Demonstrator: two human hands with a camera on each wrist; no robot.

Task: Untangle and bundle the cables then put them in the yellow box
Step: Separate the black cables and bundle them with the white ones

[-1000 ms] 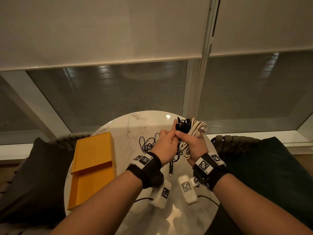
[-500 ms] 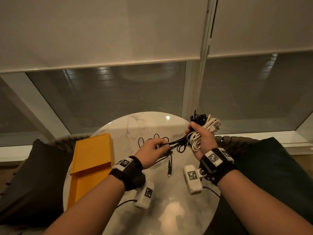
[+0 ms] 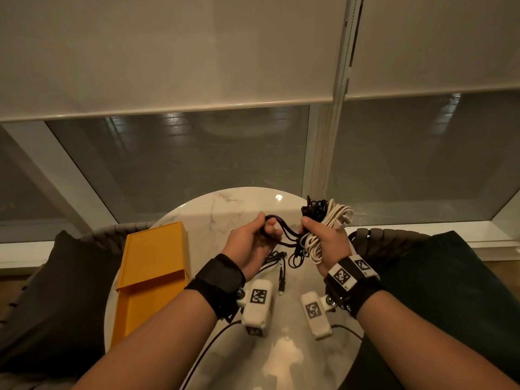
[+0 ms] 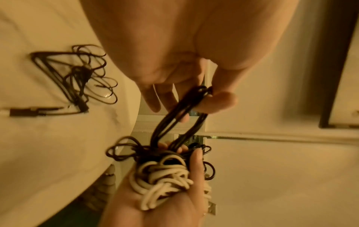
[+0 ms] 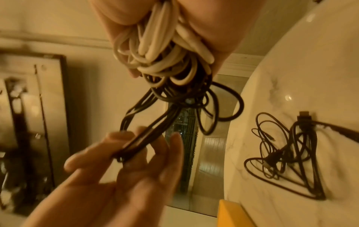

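Right hand (image 3: 326, 243) clenches the bundle (image 3: 323, 229), white coils and black coils mashed together, held up over the table's (image 3: 219, 209) 2 o'clock edge. Left hand (image 3: 250, 243) pinches a doubled black loop (image 3: 281, 229) between thumb and fingers, stretched out toward 9 o'clock from the bundle. More black cable (image 3: 277, 261) lies loose on the marble below the hands, plug end pointing to 6 o'clock. The box (image 3: 152, 277) sits open at 8 o'clock on the table, nothing in it that I can see.

Risks now, as I judge them: pull that loop too hard and it may cinch a knot inside the bundle instead of freeing it. The right grip is packed full, so coils could spill. And the dangling strands could drag the loose cable off the table.
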